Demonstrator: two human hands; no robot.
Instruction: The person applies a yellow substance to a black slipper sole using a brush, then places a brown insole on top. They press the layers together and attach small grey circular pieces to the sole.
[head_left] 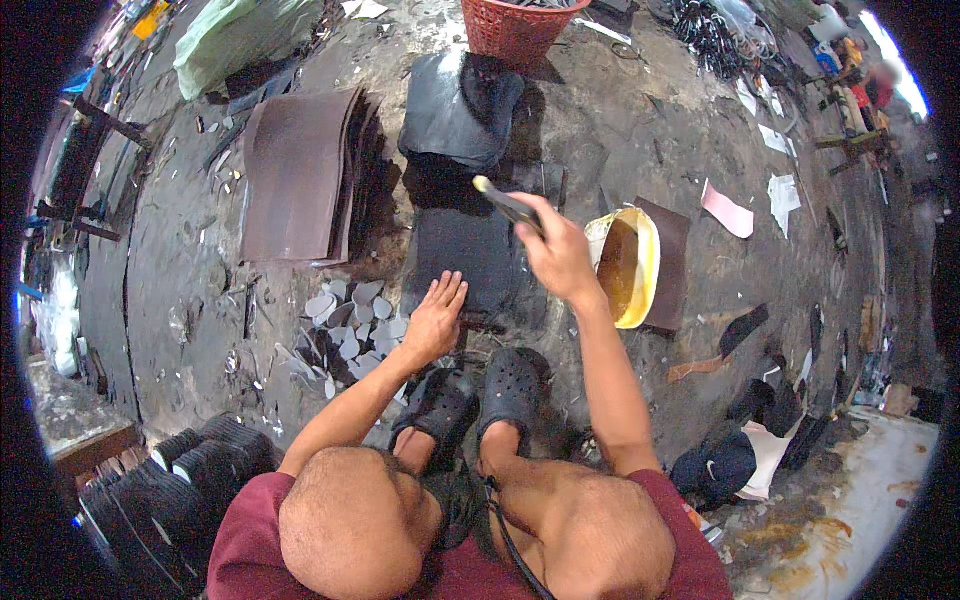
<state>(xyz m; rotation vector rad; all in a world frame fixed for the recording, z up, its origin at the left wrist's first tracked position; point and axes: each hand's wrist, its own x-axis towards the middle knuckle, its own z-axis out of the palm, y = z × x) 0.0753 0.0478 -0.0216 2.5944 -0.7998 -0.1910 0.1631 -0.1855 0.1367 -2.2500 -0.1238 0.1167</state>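
Note:
My left hand [436, 318] lies flat, fingers stretched out, on the lower left part of a dark square sheet [470, 250] in front of my feet. Gripped in my right hand [558, 250] is a brush [508, 204] with a dark handle; its pale tip points up and left above the sheet's far edge. Right of that hand stands a white tub [647, 262], yellow-stained, with amber-brown liquid or paste inside. The tub rests on a brown sheet [676, 225]. Beyond the dark sheet sits a black, rounded-corner block [460, 112].
A stack of brown sheets [295, 180] lies left, with grey cut-out pieces [350, 322] scattered nearer me. A red basket [520, 35] stands at the far side. To the right are a pink cut piece [727, 209] and paper scraps [783, 203]. Black soles [165, 510] are piled at lower left.

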